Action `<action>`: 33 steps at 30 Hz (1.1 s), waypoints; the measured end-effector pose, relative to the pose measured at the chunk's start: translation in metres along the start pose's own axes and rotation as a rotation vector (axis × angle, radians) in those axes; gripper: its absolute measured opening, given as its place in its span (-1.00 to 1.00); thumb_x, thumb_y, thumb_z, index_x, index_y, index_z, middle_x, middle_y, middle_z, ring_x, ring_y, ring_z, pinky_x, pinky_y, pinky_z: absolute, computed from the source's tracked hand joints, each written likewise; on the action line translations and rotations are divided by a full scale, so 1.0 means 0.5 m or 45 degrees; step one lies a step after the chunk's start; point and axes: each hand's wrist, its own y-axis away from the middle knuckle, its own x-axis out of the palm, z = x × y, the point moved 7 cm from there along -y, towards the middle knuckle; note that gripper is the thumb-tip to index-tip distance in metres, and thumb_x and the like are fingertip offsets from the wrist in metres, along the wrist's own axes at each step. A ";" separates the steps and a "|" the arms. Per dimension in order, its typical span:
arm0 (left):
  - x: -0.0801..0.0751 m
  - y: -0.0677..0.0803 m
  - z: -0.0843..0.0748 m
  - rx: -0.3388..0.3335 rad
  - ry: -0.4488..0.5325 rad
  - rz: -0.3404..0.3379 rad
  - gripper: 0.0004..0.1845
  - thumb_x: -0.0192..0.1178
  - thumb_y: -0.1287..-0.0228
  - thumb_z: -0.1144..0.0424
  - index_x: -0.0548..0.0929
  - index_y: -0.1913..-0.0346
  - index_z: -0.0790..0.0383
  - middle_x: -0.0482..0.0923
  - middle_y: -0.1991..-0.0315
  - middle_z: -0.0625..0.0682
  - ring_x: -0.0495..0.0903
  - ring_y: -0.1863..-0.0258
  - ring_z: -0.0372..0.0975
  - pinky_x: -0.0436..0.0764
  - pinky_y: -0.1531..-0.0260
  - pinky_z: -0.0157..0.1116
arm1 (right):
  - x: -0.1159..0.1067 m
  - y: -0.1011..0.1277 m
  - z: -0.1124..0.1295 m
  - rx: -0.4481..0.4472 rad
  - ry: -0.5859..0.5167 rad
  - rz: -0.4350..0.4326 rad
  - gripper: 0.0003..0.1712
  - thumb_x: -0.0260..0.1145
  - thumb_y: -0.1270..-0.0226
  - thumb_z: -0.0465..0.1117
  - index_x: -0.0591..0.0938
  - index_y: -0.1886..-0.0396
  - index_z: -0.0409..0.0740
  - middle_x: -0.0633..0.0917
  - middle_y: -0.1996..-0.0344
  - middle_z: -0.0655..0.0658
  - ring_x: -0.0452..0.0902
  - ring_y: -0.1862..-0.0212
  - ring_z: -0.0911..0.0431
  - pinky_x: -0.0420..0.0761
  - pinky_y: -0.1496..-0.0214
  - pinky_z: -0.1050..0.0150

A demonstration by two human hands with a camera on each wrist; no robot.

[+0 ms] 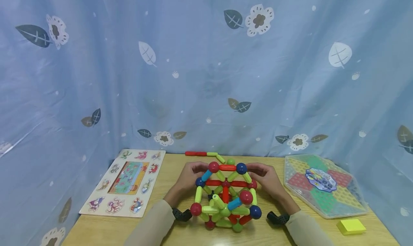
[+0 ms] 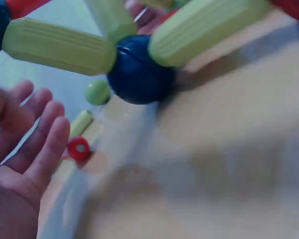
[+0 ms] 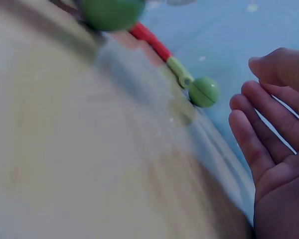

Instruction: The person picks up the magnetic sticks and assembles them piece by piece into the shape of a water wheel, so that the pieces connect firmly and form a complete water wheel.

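Observation:
A rod-and-ball construction model (image 1: 226, 195) stands on the table, built of green, red and blue rods joined by red, blue and green balls. My left hand (image 1: 188, 178) is at its left side, fingers reaching toward the back. On the opposite side, my right hand (image 1: 266, 178) is held in the same way. In the left wrist view, the left hand (image 2: 20, 179) has loosely extended fingers, apart from the nearby blue ball (image 2: 142, 69). The right wrist view shows the right hand (image 3: 284, 159) with relaxed fingers and nothing between them.
Behind the model lie a row of red and green rods (image 1: 201, 154) and a green ball (image 1: 231, 161). A sea-animal puzzle board (image 1: 103, 174) lies at the left. On the right are a hexagonal clear case (image 1: 322, 199) and a yellow block (image 1: 351, 226). A blue curtain (image 1: 200, 77) hangs behind.

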 end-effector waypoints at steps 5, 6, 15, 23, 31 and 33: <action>0.001 0.068 0.005 -0.040 -0.038 0.012 -0.60 0.09 -0.45 0.60 0.78 -0.20 0.35 0.83 -0.03 0.17 0.77 -0.02 -0.23 0.72 -0.11 -0.35 | 0.024 -0.068 -0.024 0.069 0.020 -0.038 -0.58 0.47 -0.55 -0.24 0.72 -0.31 -0.30 0.79 -0.21 -0.33 0.78 -0.15 0.22 0.69 -0.20 0.43; 0.004 0.081 0.002 -0.040 -0.060 0.027 -0.59 0.09 -0.44 0.61 0.78 -0.20 0.34 0.82 -0.04 0.17 0.74 -0.02 -0.25 0.70 -0.13 -0.37 | 0.029 -0.079 -0.028 0.081 0.027 -0.035 -0.56 0.48 -0.54 -0.24 0.72 -0.31 -0.30 0.78 -0.22 -0.35 0.78 -0.17 0.16 0.69 -0.20 0.44; 0.053 0.136 -0.008 0.023 -0.260 0.056 -0.88 0.49 -0.38 0.27 0.78 0.12 0.18 0.74 0.30 -0.09 0.62 0.27 -0.39 0.63 0.15 -0.41 | 0.062 -0.134 -0.039 0.147 0.171 0.055 -0.57 0.46 -0.56 -0.21 0.73 -0.31 -0.29 0.79 -0.18 -0.36 0.77 -0.17 -0.18 0.75 -0.10 0.35; 0.057 0.128 -0.006 0.013 -0.297 0.021 -0.85 0.52 -0.42 0.14 0.80 0.23 0.13 0.68 0.46 -0.18 0.57 0.43 -0.44 0.53 0.36 -0.48 | -0.037 -0.086 0.094 0.048 0.090 -0.083 -0.55 0.39 -0.64 -0.14 0.69 -0.36 -0.28 0.83 -0.12 0.10 0.72 -0.08 0.36 0.68 -0.11 0.50; 0.059 0.123 -0.007 0.032 -0.320 0.017 -0.87 0.54 -0.40 0.14 0.82 0.18 0.10 0.75 0.41 -0.16 0.61 0.43 -0.44 0.57 0.40 -0.48 | 0.026 0.009 0.391 -0.294 0.003 0.232 -0.60 0.28 -0.55 -0.54 0.70 -0.29 -0.32 0.84 -0.11 0.03 0.81 -0.05 0.18 0.78 -0.07 0.33; 0.061 0.121 -0.004 0.034 -0.335 0.016 -0.86 0.54 -0.40 0.12 0.82 0.18 0.08 0.76 0.40 -0.17 0.64 0.41 -0.42 0.61 0.38 -0.45 | 0.071 0.026 0.422 -0.333 0.057 0.341 -0.59 0.31 -0.54 -0.53 0.72 -0.29 -0.23 0.83 -0.14 -0.03 0.82 -0.08 0.15 0.79 -0.10 0.29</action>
